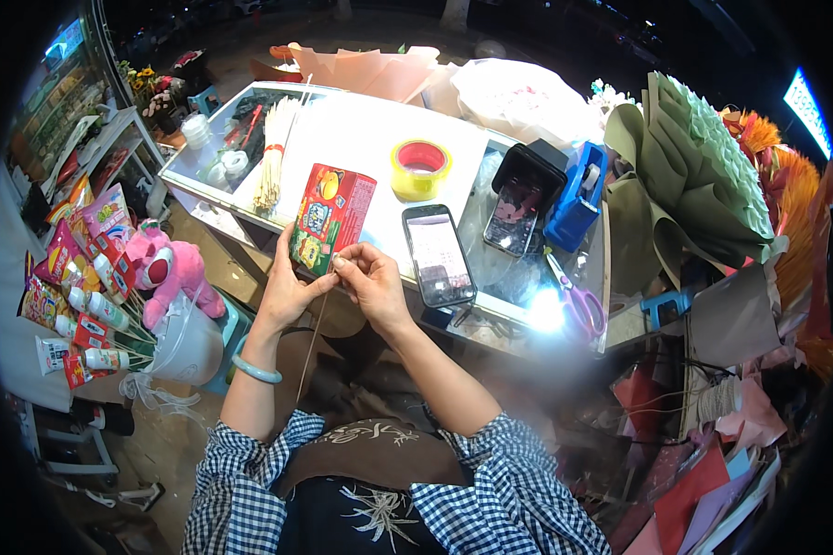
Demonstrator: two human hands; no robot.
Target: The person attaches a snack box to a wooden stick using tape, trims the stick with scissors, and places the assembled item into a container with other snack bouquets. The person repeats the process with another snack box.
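- Printed box (335, 211), held up at the near edge of the tabletop (361, 111), sits off centre toward 10 o'clock.
- Its face is glossy red toward 12 o'clock and green toward 6, with a yellow cup picture, a blue-and-white emblem and a yellow cartoon figure; fine print runs along the red side at 3 o'clock.
- Left hand (293, 289): its grip holds the box at the 7 o'clock edge.
- Right hand (374, 285): its grip is narrow, fingertips together at the box's 5 o'clock corner; what they pinch, I cannot tell.
- Thin stick (311, 350) runs from under the hands toward 7 o'clock.
- From the box, a tape roll (418, 185) lies at 2 o'clock, a phone (438, 259) at 4.
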